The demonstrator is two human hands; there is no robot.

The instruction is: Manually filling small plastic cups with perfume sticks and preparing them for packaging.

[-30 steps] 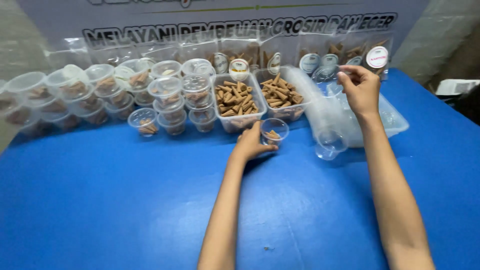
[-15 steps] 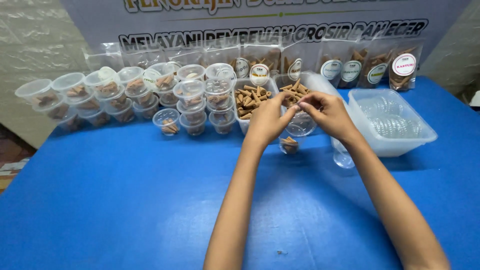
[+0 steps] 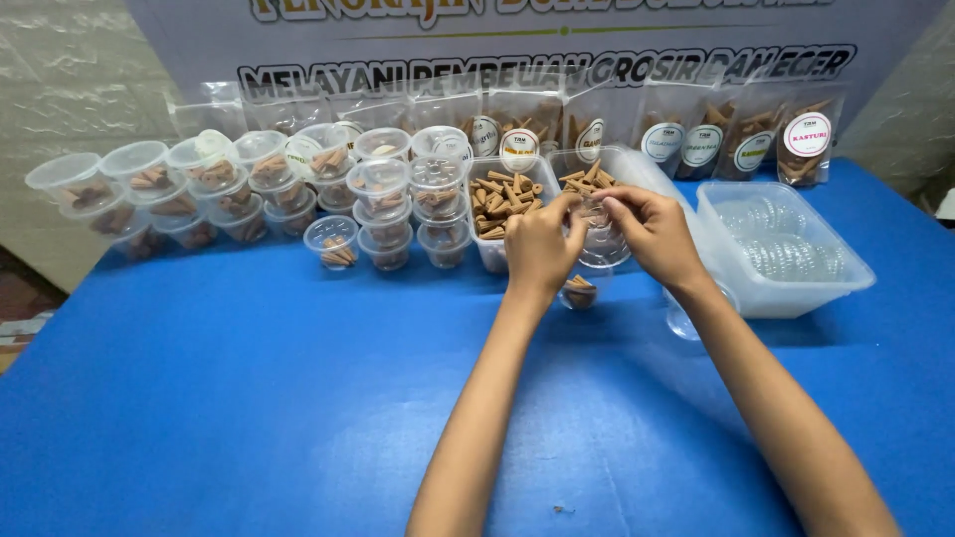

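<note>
Both hands (image 3: pixel 597 239) pinch clear lid (image 3: pixel 600 237) above filled cup (image 3: pixel 579 292).

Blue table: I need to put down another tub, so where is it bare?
The blue table is bare in front, left of the left hand. A smaller patch lies right of the right hand, below the clear tray. The back is crowded with stacked cups.

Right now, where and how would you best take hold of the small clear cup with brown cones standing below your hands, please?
Probably by its round side wall, from above and the near side. The small clear cup stands upright and open on the blue table, so fingers either side of the wall keep the cones in. Both the left hand and right hand are busy with a clear lid above it.
</note>
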